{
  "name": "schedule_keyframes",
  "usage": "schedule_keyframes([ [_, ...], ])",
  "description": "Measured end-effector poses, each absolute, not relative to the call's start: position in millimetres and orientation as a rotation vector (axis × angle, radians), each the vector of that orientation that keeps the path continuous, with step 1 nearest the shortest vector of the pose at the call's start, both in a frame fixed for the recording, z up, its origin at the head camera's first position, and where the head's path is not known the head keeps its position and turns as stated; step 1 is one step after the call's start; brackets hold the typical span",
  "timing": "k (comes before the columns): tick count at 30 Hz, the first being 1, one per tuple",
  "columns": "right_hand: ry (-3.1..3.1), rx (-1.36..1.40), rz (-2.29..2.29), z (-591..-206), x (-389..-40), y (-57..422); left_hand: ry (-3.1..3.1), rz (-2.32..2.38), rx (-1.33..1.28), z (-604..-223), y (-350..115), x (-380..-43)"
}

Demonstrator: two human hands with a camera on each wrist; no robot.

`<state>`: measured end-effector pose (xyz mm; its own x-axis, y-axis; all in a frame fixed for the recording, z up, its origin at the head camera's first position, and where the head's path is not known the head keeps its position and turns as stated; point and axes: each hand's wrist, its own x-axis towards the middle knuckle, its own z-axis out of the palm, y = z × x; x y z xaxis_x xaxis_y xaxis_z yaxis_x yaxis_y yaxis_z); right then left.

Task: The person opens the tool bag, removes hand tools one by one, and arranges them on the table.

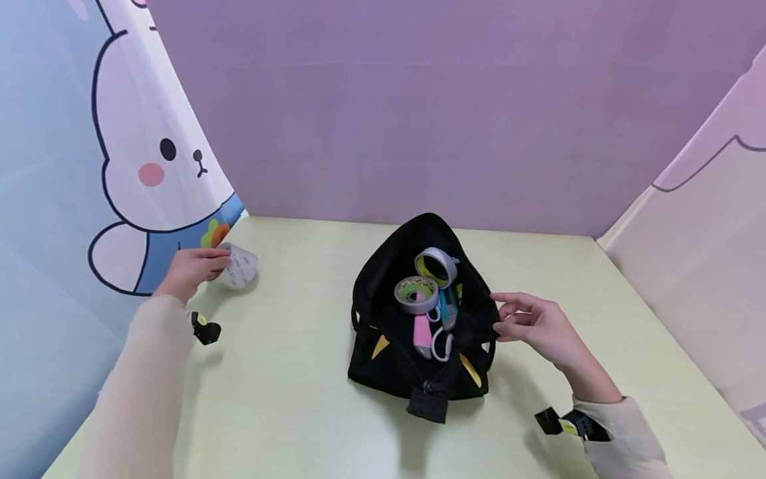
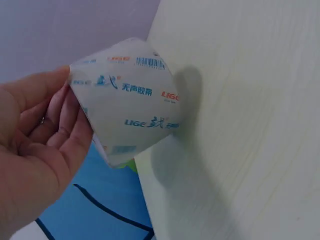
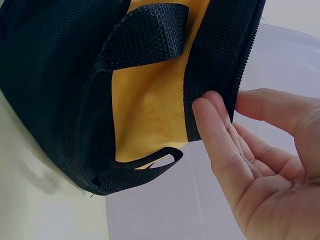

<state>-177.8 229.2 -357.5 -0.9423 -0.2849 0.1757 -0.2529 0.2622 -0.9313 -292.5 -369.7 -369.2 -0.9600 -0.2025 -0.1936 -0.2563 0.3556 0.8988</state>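
Note:
My left hand (image 1: 194, 266) pinches the edge of a white roll of tape (image 1: 241, 268) close over the table at the left. Blue and orange print covers the roll (image 2: 122, 95) in the left wrist view. An unzipped black tool bag (image 1: 371, 362) stands at the middle. My right hand (image 1: 538, 326) pinches its right zipper edge between thumb and fingers; the right wrist view shows the bag's yellow panel (image 3: 147, 105). Inside lie two tape rolls, one lower (image 1: 417, 306) and one upper (image 1: 450, 264), a pink-handled cutter (image 1: 422, 331), a teal tool (image 1: 447, 309) and white-handled scissors (image 1: 443, 360).
The pale table (image 1: 287, 372) meets a purple backdrop (image 1: 419, 133) behind the bag. A sheet with a cartoon rabbit (image 1: 131, 133) hangs on the left, close by my left hand. Another pale sheet (image 1: 706, 253) borders the right side.

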Motion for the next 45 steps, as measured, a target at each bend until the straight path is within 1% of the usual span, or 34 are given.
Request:
schedule_keyframes([
  [10,2.478,-0.52,-1.81,-358.5,-178.1,230.2,2.682,1.584,-0.218,-380.4,-357.7,-297.6],
  [18,2.472,-0.529,-1.814,-359.4,-177.5,230.5,2.691,1.605,-0.209,-385.1,-355.5,-306.7],
  [28,2.482,-0.509,-1.788,-360.9,-180.2,230.2,2.676,1.644,-0.285,-384.8,-356.9,-301.8],
  [36,2.473,-0.501,-1.784,-359.1,-180.0,230.5,2.697,1.615,-0.329,-376.6,-348.1,-302.0],
  [45,2.473,-0.506,-1.785,-359.4,-180.7,230.6,2.645,1.731,-0.183,-349.4,-327.4,-301.7],
])
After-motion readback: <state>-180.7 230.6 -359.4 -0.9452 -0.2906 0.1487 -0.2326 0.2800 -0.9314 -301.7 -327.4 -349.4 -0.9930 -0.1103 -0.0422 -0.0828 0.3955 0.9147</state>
